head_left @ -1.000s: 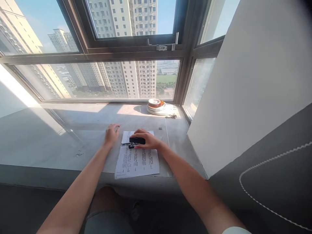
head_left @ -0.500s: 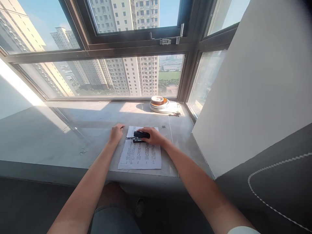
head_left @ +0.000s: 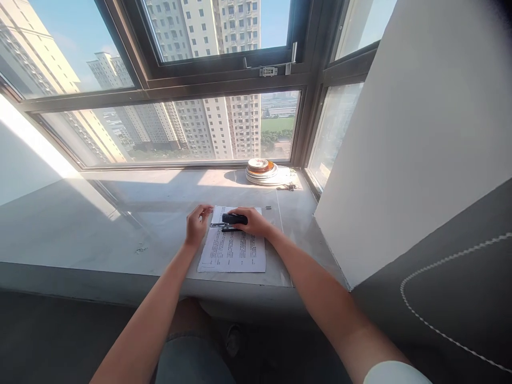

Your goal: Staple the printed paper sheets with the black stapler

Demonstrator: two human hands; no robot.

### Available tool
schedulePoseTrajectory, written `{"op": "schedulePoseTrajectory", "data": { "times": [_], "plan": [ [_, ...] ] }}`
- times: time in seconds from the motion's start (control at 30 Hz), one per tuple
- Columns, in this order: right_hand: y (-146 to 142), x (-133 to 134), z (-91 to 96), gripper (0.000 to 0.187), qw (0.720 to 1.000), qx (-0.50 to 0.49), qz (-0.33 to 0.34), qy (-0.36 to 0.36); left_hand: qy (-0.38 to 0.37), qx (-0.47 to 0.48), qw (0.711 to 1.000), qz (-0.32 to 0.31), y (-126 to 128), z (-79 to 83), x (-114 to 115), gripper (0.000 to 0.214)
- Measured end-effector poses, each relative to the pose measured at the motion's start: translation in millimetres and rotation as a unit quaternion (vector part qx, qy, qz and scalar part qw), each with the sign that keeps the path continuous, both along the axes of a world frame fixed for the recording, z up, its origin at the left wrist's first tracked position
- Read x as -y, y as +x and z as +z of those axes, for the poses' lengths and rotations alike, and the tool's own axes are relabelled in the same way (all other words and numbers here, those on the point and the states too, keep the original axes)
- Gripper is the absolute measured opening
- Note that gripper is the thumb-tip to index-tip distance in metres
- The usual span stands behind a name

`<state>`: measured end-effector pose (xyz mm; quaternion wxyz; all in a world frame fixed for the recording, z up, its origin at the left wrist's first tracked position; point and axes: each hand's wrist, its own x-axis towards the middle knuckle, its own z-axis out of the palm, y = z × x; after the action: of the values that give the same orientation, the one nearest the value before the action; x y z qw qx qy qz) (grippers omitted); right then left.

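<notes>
Currently, the right hand point(head_left: 253, 221) holds a black stapler point(head_left: 234, 218) over the upper part of a printed paper point(head_left: 236, 253). Right fingers are wrapped around the stapler's right end; the top and the base stand apart, with a metal strip jutting left between them. Whether the base rests on the paper cannot be told.

Left hand point(head_left: 197, 224): just beside the paper's upper left corner, fingers curled, tips near one another. Whether they pinch anything cannot be made out.

Paper lies flat on the grey sill point(head_left: 160, 213), near its front edge, print running sideways. A small metal piece point(head_left: 268, 207) lies on the sill just beyond the paper's upper right corner. Farther back, near the window frame point(head_left: 224, 84): a stack of round rolls point(head_left: 262, 174), pale and amber, in sunlight. A small dark cluster, too small to identify, lies just right of the rolls.
</notes>
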<state>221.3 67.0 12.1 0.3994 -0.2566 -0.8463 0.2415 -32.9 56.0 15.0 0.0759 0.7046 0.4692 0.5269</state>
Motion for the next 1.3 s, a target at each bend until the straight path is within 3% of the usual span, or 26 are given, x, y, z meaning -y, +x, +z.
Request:
{"op": "schedulePoseTrajectory", "data": {
  "times": [0.2,0.37,0.63,0.83,0.93,1.03,1.17,1.3],
  "plan": [
    [0,1,1.0,0.044,1.000,-0.006,0.007,-0.003,-0.058,0.030,0.996,-0.068,7,-2.1,3,0.028],
    [0,0,-0.1,0.045,1.000,-0.003,-0.003,0.003,-0.104,-0.009,0.988,-0.112,2,-5.0,-1,0.028],
    [0,3,3.5,0.043,0.999,-0.008,-0.013,-0.028,-0.089,-0.078,0.993,-0.027,4,2.4,1,0.028],
    [10,3,11.5,0.034,0.994,-0.066,-0.009,-0.089,-0.100,-0.068,0.993,-0.017,2,2.3,-3,0.029],
    [14,0,14.4,0.037,0.976,-0.175,-0.061,-0.114,-0.096,-0.069,0.992,-0.038,2,0.9,-2,0.026],
    [15,-3,15.2,0.036,0.952,-0.238,-0.152,-0.119,-0.114,-0.112,0.981,-0.108,5,0.2,0,0.026],
    [13,-2,14.2,0.032,0.945,-0.220,-0.210,-0.121,-0.131,-0.209,0.953,-0.175,10,-3.0,-2,0.030],
    [11,0,12.8,0.032,0.954,-0.185,-0.207,-0.116,-0.117,-0.222,0.953,-0.168,10,-7.1,-7,0.026]
  ]
}}
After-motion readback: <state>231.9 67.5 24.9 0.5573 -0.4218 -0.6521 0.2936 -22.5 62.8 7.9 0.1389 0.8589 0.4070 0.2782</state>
